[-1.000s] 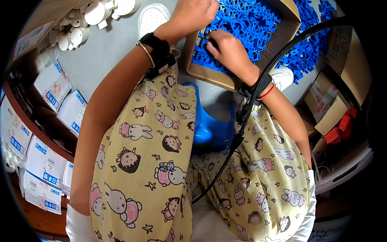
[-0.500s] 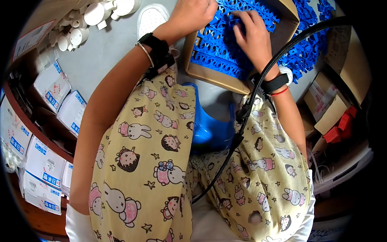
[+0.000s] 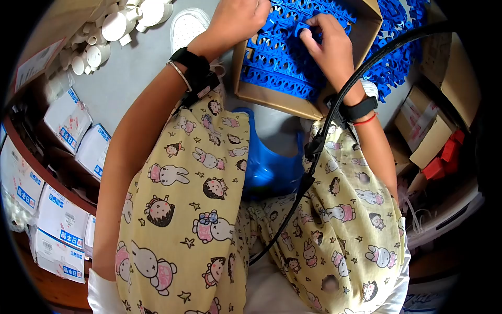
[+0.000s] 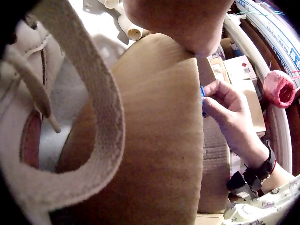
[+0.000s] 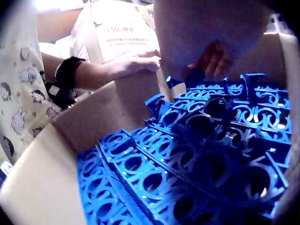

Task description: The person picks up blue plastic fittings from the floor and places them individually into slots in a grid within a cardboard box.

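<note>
Rows of blue plastic clips [image 3: 282, 65] fill an open cardboard box [image 3: 280, 104] between the shoes, and the right wrist view shows the ringed clips [image 5: 150, 180] close up. The right hand [image 3: 330, 47] is over the box, thumb and index finger pinching a blue clip [image 3: 301, 27]; in the left wrist view the same hand [image 4: 232, 112] holds a bit of blue at the box edge. At the box's left edge is the left hand [image 3: 241, 20], its fingers bent near the rim; whether anything is in them is hidden. In the right wrist view the left hand [image 5: 136, 64] lies by the rim.
More blue clips [image 3: 392, 52] lie heaped right of the box. White pipe fittings [image 3: 117, 26] are at the upper left, and labelled white boxes [image 3: 60, 214] line the left side. A black cable [image 3: 361, 70] crosses the view. A blue stool [image 3: 272, 167] shows between the legs.
The right hand has moved from the box's left part rightward and up over the clips, and now pinches a clip. The left hand stays near the rim; the head view has shifted slightly.
</note>
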Demonstrator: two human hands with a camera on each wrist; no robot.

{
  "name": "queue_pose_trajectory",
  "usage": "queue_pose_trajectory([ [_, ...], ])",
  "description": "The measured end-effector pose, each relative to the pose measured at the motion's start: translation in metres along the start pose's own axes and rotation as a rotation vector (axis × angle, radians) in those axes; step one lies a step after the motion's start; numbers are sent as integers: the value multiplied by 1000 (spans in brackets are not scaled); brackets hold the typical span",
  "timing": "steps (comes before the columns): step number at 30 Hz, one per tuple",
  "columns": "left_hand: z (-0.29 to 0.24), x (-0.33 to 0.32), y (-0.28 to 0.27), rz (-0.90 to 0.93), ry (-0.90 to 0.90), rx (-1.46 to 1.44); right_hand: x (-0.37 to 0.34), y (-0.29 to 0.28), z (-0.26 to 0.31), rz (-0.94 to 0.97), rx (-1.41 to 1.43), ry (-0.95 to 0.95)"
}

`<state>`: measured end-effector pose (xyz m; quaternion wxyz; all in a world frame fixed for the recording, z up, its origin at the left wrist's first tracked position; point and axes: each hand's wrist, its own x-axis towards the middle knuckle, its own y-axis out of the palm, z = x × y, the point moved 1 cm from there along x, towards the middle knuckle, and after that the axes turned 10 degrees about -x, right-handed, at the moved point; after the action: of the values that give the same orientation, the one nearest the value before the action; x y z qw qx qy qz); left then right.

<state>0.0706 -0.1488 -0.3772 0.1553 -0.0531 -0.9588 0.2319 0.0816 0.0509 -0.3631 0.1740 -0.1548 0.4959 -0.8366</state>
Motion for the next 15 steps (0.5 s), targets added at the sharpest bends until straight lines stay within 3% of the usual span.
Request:
queue_pose_trajectory([
  [2, -1, 0, 0, 0, -3, -4, -4, -7, 4, 121, 167, 262],
  [6, 0, 0, -1, 3, 5, 2, -22, 1, 5, 197, 276, 323],
  [10, -1, 0, -1, -3, 16, -3, -27, 12, 6, 351, 275, 321],
  [15, 0, 0, -1, -2, 19, 12, -23, 20, 18, 395, 226, 204],
])
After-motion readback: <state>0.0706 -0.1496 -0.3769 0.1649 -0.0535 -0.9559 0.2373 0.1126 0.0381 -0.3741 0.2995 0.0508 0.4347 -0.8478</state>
